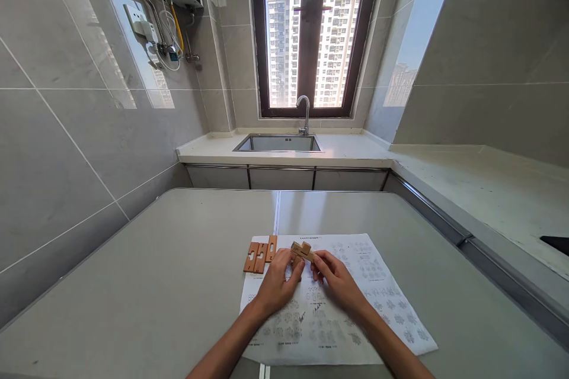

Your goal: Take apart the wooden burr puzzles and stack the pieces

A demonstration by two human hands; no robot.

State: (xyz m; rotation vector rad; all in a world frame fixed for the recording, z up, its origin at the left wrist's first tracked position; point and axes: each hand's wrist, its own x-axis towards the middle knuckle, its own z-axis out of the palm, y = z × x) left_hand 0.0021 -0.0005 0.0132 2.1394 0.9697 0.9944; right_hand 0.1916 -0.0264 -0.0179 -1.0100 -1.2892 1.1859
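Both hands meet over a large printed sheet (368,320). Between them is a small assembly of notched wooden puzzle pieces (306,250), with one block sticking up from it. My left hand (281,281) is closed, thumb and fingers gripping the assembly's left side and lower part. The fingertips of my right hand (335,275) pinch its right end. Just left of the assembly lie three flat brown wooden puzzle pieces (260,259), side by side, with slots cut in them and small marks on their faces. My fingers partly hide the assembly's underside.
The sheet carries rows of small diagrams and lies on a pale table (178,284) with a seam down its middle. Beyond the table are a counter (347,145), a sink (278,150) and a faucet (304,115). A counter (489,183) runs along the right.
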